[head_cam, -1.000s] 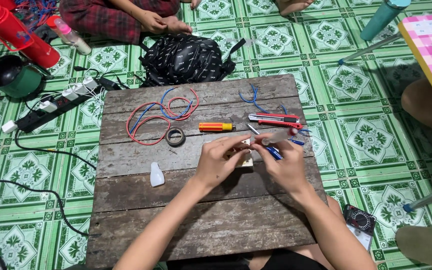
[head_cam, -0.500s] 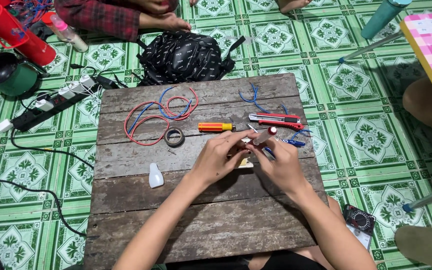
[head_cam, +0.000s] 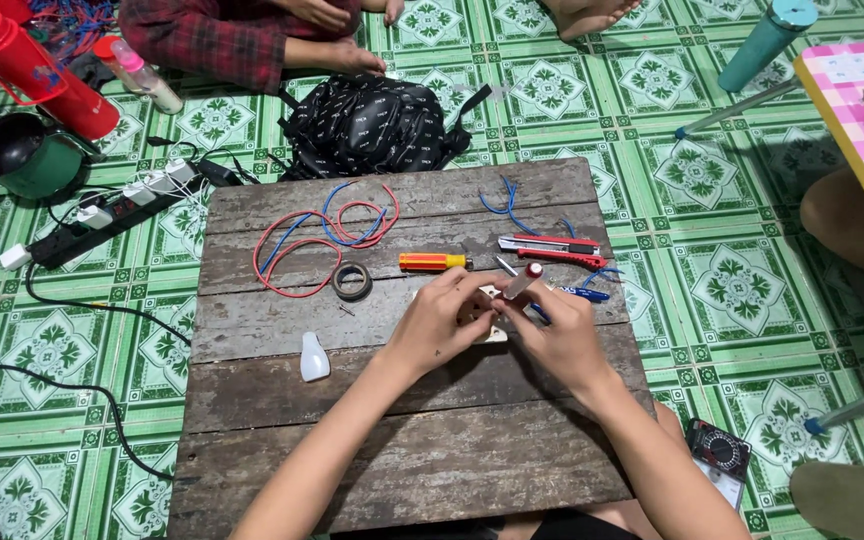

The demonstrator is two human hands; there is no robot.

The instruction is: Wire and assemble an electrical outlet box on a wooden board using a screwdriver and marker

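Green patterned floor tiles surround a low tabletop (head_cam: 282, 400) of weathered planks. At its middle, a small white fitting (head_cam: 490, 318) is clamped between the fingers of the left hand (head_cam: 442, 322), and a slim screwdriver with a red cap (head_cam: 524, 282) is gripped by the right hand (head_cam: 557, 330) just beside it. Beyond the fitting lie an orange-handled screwdriver (head_cam: 432, 262), a roll of tape (head_cam: 352, 281), coiled red and blue wires (head_cam: 317, 238) and red pliers (head_cam: 552, 250).
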